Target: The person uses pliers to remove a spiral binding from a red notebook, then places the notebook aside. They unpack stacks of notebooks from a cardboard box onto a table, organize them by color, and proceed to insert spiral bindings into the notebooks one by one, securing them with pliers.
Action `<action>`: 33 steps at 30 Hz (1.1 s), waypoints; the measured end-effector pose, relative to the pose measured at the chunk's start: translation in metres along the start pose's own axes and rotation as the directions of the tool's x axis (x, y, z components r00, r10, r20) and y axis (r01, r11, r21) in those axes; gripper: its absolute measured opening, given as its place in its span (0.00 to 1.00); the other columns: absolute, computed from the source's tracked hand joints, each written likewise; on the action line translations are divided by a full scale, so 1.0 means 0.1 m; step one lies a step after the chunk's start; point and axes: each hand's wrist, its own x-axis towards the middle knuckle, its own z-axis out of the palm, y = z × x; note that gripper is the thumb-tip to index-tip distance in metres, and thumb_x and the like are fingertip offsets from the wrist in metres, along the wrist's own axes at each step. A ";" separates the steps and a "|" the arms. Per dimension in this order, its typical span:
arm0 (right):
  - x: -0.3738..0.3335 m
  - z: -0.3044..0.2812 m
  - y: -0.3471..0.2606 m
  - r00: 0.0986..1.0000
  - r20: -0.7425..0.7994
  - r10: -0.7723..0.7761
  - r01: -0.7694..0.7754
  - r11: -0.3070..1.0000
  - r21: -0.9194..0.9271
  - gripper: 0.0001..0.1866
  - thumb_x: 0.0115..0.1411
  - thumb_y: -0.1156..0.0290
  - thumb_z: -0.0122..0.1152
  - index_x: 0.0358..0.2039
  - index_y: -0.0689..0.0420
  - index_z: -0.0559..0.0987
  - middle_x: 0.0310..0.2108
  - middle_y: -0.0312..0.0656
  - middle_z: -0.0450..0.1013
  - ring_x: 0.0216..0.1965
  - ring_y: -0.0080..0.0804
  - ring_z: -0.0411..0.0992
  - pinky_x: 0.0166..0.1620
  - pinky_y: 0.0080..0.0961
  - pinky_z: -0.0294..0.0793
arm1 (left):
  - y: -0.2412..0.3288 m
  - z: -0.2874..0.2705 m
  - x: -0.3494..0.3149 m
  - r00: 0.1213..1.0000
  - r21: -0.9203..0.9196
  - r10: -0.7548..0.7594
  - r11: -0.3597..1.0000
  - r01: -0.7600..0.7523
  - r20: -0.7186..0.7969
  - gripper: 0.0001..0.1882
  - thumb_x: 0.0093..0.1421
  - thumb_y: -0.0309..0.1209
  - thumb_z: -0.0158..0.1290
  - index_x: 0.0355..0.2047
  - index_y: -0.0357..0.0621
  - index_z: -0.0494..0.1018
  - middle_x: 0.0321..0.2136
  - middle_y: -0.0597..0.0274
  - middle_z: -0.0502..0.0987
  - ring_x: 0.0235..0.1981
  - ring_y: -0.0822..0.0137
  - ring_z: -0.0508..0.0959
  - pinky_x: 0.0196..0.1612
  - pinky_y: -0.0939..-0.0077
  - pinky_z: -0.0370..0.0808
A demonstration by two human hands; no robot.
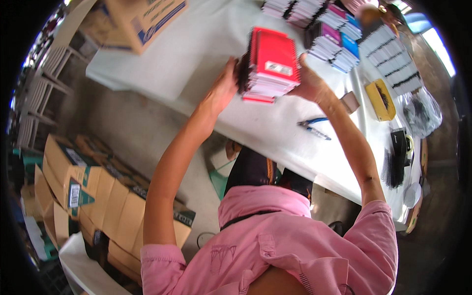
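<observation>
Between my two hands is a thick stack of red-covered spiral notebooks, with dark coil bindings along the sides and white page edges toward me. My left hand presses on the stack's left side, its fingers partly hidden behind it. On the right side my right hand grips the stack, the thumb showing at the edge. The stack is over the white-covered table; whether it touches the surface I cannot tell. Pliers with blue handles and another slim tool beside them lie near my right forearm.
Stacks of purple and blue notebooks stand at the back right, beside rows of coil-bound stacks. A yellow box holds dark pieces. A cardboard carton sits at the far left; more cartons are piled on the floor at left.
</observation>
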 end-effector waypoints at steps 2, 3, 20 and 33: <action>0.08 -0.15 -0.02 0.997 0.034 0.068 -0.072 0.990 0.121 0.58 0.49 0.24 0.37 0.64 0.64 0.53 0.64 0.52 0.55 0.65 0.46 0.53 0.64 0.56 0.48 | 0.07 0.08 0.04 1.000 0.023 -0.026 0.999 0.026 0.004 0.38 0.66 0.58 0.33 0.65 0.41 0.50 0.63 0.60 0.57 0.63 0.66 0.58 0.65 0.69 0.53; 0.09 -0.19 -0.04 0.993 0.051 0.109 -0.117 0.975 0.190 0.55 0.51 0.26 0.37 0.64 0.61 0.55 0.65 0.48 0.55 0.65 0.43 0.54 0.64 0.55 0.47 | 0.11 0.13 0.09 0.999 0.022 -0.047 0.999 0.047 0.017 0.38 0.66 0.58 0.32 0.65 0.41 0.52 0.63 0.60 0.59 0.63 0.67 0.59 0.64 0.69 0.53; -0.16 -0.02 -0.26 0.990 0.138 0.022 -0.015 0.999 -0.049 0.62 0.42 0.18 0.39 0.67 0.53 0.48 0.66 0.48 0.48 0.68 0.43 0.43 0.64 0.57 0.44 | 0.53 0.60 0.02 0.969 0.321 -0.216 0.932 0.170 0.116 0.41 0.62 0.64 0.34 0.62 0.44 0.58 0.56 0.59 0.67 0.57 0.66 0.67 0.59 0.67 0.63; 0.40 -0.15 -0.75 0.992 0.011 0.128 -0.129 0.990 0.051 0.62 0.44 0.18 0.35 0.67 0.54 0.47 0.66 0.50 0.47 0.68 0.43 0.41 0.65 0.56 0.45 | 0.81 0.47 0.73 0.945 0.179 -0.325 0.928 0.327 -0.037 0.37 0.61 0.60 0.43 0.59 0.44 0.60 0.51 0.62 0.71 0.51 0.71 0.72 0.50 0.72 0.71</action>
